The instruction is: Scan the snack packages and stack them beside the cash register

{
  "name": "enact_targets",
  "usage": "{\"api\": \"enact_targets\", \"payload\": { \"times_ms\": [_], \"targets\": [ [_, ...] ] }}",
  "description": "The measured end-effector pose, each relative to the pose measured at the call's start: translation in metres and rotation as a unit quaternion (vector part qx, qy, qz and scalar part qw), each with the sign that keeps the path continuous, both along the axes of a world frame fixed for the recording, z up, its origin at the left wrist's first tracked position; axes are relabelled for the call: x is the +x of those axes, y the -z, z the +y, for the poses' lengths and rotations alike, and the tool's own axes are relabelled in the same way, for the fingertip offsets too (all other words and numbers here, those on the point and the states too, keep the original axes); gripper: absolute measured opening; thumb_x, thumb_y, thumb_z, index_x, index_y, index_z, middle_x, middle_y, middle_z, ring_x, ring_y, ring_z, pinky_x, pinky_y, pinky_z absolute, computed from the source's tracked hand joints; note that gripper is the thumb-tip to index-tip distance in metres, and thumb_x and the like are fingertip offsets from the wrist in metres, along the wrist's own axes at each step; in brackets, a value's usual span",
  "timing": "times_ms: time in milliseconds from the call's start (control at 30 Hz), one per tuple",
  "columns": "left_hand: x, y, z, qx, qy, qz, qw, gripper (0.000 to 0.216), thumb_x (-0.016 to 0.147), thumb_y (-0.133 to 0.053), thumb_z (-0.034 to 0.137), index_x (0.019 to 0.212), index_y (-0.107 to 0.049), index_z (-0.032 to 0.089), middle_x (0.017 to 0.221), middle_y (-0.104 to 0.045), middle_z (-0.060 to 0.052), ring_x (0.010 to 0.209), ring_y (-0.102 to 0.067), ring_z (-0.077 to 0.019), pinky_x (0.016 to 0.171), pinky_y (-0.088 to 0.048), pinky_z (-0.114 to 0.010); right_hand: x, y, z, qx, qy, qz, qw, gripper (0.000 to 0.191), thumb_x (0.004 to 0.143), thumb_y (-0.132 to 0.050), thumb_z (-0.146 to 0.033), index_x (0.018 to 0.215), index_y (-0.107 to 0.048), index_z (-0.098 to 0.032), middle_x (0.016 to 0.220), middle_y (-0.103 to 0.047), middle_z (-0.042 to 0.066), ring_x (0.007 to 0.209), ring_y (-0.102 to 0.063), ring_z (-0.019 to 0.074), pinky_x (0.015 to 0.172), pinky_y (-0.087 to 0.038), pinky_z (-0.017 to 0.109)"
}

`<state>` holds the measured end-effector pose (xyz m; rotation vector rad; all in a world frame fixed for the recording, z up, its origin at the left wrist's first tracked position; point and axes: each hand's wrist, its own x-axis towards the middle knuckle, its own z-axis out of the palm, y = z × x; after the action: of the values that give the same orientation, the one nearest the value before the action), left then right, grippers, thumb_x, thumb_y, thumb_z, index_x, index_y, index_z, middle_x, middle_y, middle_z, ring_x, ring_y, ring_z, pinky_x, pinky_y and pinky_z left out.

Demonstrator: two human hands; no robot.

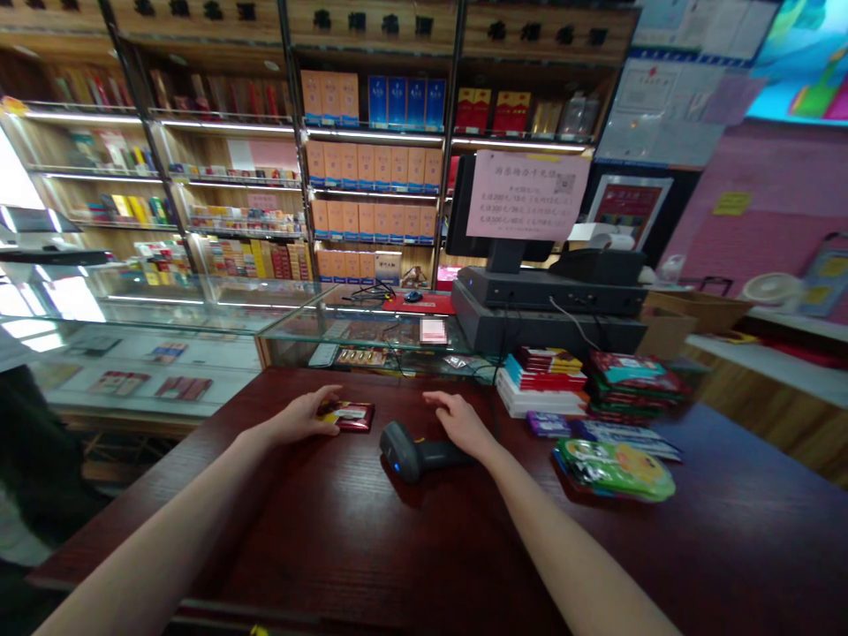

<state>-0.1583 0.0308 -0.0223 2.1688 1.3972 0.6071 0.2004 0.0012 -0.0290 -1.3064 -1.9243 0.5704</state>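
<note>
My left hand rests on the dark wooden counter with its fingers curled around a small dark red packet lying flat. My right hand lies palm down on the handle of a grey handheld barcode scanner, fingers stretched forward. The scanner's head points toward me, between the two hands.
A cash register with a monitor and pink notice stands behind the counter at the right. Stacks of packets and colourful bags lie to the right. Glass display cases and shelves of boxed goods fill the back. Another person stands at the left.
</note>
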Motion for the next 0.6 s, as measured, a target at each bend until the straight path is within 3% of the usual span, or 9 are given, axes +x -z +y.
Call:
{"api": "enact_targets", "payload": {
  "times_ms": [200,400,600],
  "targets": [
    [0.019,-0.002,-0.001,0.102,0.001,0.01,0.995,0.079,0.067,-0.077,0.047,0.136,-0.049,0.024,0.125,-0.069,-0.01,0.116,-0.065,-0.0305,0.106,-0.047,-0.047,0.009,-0.001,-0.003,-0.002,0.006,0.017,1.0,0.049,0.083,-0.048,-0.005,0.122,-0.07,-0.025,0.118,-0.074,0.003,0.113,-0.067,0.0193,0.107,-0.047,0.039],
    [0.049,-0.012,-0.002,0.15,-0.014,-0.026,0.988,0.076,0.072,-0.076,0.05,0.136,-0.047,0.02,0.127,-0.065,-0.011,0.111,-0.066,-0.0278,0.102,-0.051,-0.044,0.018,-0.002,-0.008,0.016,0.027,0.029,0.999,0.048,0.084,-0.051,-0.007,0.124,-0.068,-0.026,0.119,-0.073,0.004,0.116,-0.064,0.0202,0.108,-0.045,0.041],
    [0.078,-0.016,-0.003,0.196,-0.003,-0.026,0.98,0.073,0.072,-0.077,0.043,0.136,-0.049,0.022,0.136,-0.06,-0.011,0.124,-0.059,-0.0297,0.108,-0.047,-0.047,0.028,0.002,-0.01,0.042,0.037,0.057,0.997,0.052,0.084,-0.052,-0.01,0.132,-0.062,-0.028,0.123,-0.071,0.003,0.117,-0.06,0.02,0.105,-0.046,0.04]
  ]
}}
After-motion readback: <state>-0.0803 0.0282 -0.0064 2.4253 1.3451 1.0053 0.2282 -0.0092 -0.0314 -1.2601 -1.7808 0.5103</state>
